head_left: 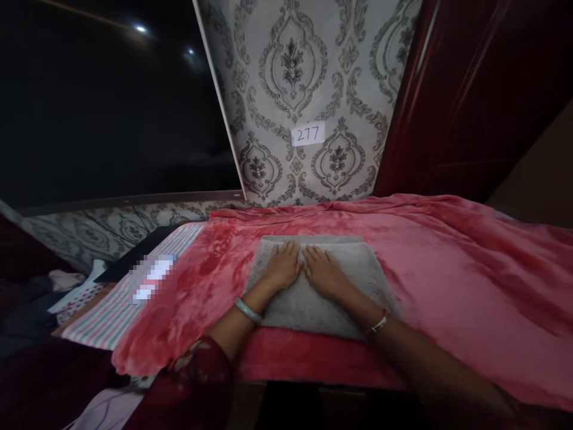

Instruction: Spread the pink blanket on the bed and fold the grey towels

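Both hands flat, palms down, gripping nothing. Left hand [283, 266] on far half of grey cloth [311, 310], fingers pointing away from the person; right hand [323, 272] just beside it, same pose, fingertips close to left's. Grey cloth lies flat on red blanket [456, 269], roughly mid-blanket, near side a bit in from blanket's near edge; strip of a second layer shows along its far edge. Pale bangle [249, 310] on left wrist, thin bracelet [379, 322] on right. Striped cloth [101, 313] left of blanket, partly under its edge; pixelated patch there, content unreadable. Behind: patterned wall [293, 71] with label [308, 134] reading 277, dark screen [107, 113] to left, glossy dark-red panel [452, 101] to right.
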Motion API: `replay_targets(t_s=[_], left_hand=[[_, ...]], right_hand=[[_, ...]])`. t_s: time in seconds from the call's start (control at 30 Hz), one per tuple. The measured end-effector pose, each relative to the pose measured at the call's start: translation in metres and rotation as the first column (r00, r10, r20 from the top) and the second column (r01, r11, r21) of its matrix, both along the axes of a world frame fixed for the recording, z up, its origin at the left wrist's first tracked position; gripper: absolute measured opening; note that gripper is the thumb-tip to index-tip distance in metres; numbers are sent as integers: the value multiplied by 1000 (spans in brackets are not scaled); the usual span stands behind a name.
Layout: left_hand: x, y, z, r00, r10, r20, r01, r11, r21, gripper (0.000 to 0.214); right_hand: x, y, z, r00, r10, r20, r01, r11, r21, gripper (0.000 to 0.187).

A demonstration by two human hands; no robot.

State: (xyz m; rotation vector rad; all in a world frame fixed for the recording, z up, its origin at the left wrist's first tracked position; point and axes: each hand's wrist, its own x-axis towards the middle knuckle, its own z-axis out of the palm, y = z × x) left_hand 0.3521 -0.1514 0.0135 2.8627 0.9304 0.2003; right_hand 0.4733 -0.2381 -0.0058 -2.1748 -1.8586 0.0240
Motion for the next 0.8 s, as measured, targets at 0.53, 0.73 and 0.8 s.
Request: replay_targets(t_s=[0.53,0.73,0.8], left_hand=[[-3,2,-20,999,29,-42,-25,997,73,60],[-1,6,-10,998,27,-61,-26,1000,17,61],[-4,4,0,997,24,-72,-27,999,-47,63]], right_hand=[[104,-75,-35,956,-292,-3,290,952,-101,72],[98,-86,-8,938,-347,18,346,927,-146,66],[74,-80,2,951,-307,37,309,949,-66,66]])
